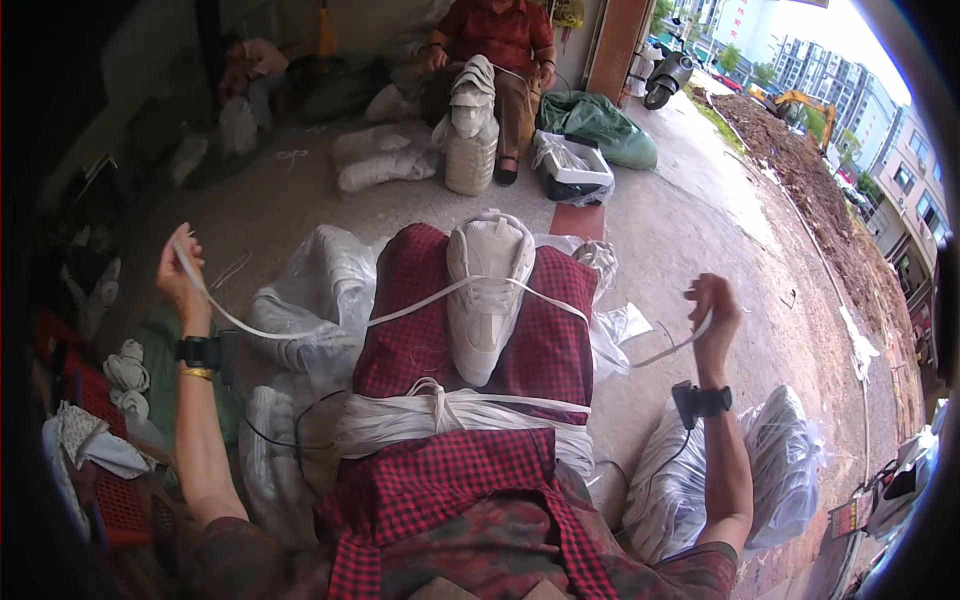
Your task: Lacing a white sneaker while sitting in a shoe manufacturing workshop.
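A white sneaker [482,330] rests on my lap, on a red and black checked apron [410,270], its toe pointing toward me. From its upper eyelets a white shoelace [420,304] stretches out to both sides. My left hand [183,265], raised far out to the left, pinches one end of the lace. On the right, my right hand [714,305] is closed around the other end, slightly blurred. Closer to my body, a thick bundle of white laces [460,415] lies across my thighs, tied in the middle.
Plastic-wrapped white bundles [315,290] lie left of my knees, with more bags [775,470] at my right. A red crate [125,490] stands at far left. Ahead sits another person [495,40] behind stacked shoes [470,130], beside an open box [575,165] and a green sack [605,130].
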